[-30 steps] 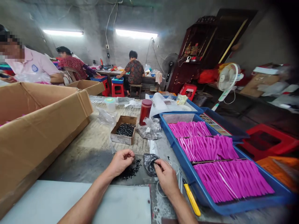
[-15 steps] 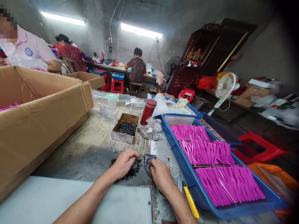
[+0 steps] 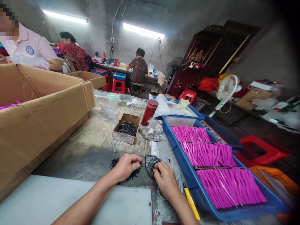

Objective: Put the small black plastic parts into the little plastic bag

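My left hand (image 3: 126, 167) hangs over a loose pile of small black pieces (image 3: 114, 162) on the dark worktop, partly covering it. Its thumb and fingertips are pinched together; whatever may be between them is too small to make out. Just to the right lies a crumpled dark plastic bag (image 3: 149, 165). My right hand (image 3: 166, 179) has its curled fingers closed on the bag's near right side. What is inside the bag is hidden. Beyond both hands stands a small cardboard box (image 3: 124, 139) filled with thin black pieces.
On the right a blue tray (image 3: 174, 147) holds rows of magenta strips (image 3: 229, 186). A yellow-handled tool (image 3: 191, 203) lies beside it. A red cylinder (image 3: 150, 112) and a clear bag of small parts (image 3: 152, 132) stand farther back. A large carton (image 3: 47, 125) fills the left. Several people sit beyond.
My left hand has shifted slightly right and down over the pile, toward the bag. My right hand has moved a little right, and more of the bag's folded edge shows.
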### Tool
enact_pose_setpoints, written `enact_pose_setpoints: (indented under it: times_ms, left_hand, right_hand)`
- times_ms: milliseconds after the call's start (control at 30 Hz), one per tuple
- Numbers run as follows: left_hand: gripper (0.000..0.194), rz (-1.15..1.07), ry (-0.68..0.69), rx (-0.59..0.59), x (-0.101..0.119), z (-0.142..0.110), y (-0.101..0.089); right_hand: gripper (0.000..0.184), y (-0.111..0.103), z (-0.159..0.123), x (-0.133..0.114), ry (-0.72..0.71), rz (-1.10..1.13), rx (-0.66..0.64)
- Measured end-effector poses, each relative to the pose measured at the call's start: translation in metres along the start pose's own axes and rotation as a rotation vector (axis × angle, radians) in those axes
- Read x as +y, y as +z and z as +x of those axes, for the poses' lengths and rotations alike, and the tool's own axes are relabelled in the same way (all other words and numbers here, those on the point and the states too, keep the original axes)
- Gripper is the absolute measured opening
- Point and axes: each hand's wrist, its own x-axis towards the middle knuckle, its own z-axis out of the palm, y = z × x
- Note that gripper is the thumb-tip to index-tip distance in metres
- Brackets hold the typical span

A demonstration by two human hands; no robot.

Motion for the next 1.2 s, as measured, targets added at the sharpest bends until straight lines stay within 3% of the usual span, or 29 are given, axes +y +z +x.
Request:
enact_pose_setpoints:
  times_ms: [400, 733, 1200]
  left_hand:
    - [0.014, 0.016, -0.001, -0.039, 0.011, -0.004, 0.001]
    - [0.014, 0.073, 0.088, -0.070, 0.024, -0.008, 0.011]
    - [0.015, 0.180, 0.185, -0.042, 0.025, -0.012, 0.014]
  right_hand:
    - [0.013, -0.008, -0.008, -0.001, -0.040, 0.158, 0.111]
    - [0.015, -0.018, -0.011, -0.019, -0.070, 0.251, 0.016]
    - [0.012, -0.002, -0.010, -0.030, 0.112, 0.485, 0.108]
